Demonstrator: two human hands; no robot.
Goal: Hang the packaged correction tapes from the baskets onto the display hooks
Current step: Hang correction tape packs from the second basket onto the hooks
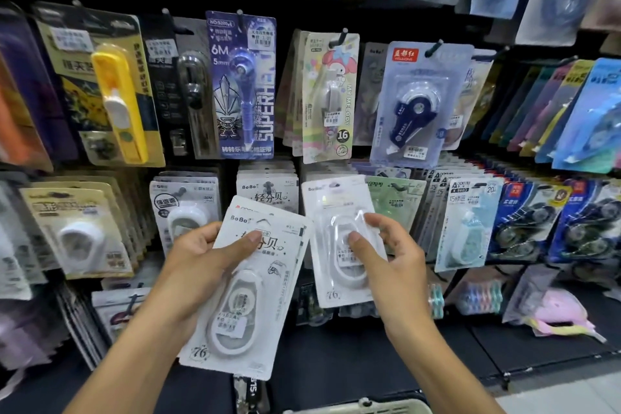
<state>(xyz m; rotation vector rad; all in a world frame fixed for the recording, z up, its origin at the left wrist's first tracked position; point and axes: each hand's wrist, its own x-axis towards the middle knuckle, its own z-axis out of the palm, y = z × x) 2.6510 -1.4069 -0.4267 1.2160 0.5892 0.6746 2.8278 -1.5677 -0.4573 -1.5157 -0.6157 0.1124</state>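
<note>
My left hand (198,265) grips a small stack of white BoBo correction tape packs (248,299), thumb pressed on the front card. My right hand (389,259) pinches a single white correction tape pack (339,239) by its blister, holding it up against the lower row of the display. Its top edge lies near a hook (332,185), and whether it hangs on the hook I cannot tell. A matching BoBo pack (268,191) hangs on the peg just left of it.
The black display wall is crowded with hanging packs: a blue superhero pack (242,84), a My Melody pack (329,94), a dark blue tape pack (416,104). A pale basket rim (363,408) shows at the bottom edge. A lower shelf (504,343) holds a pink item.
</note>
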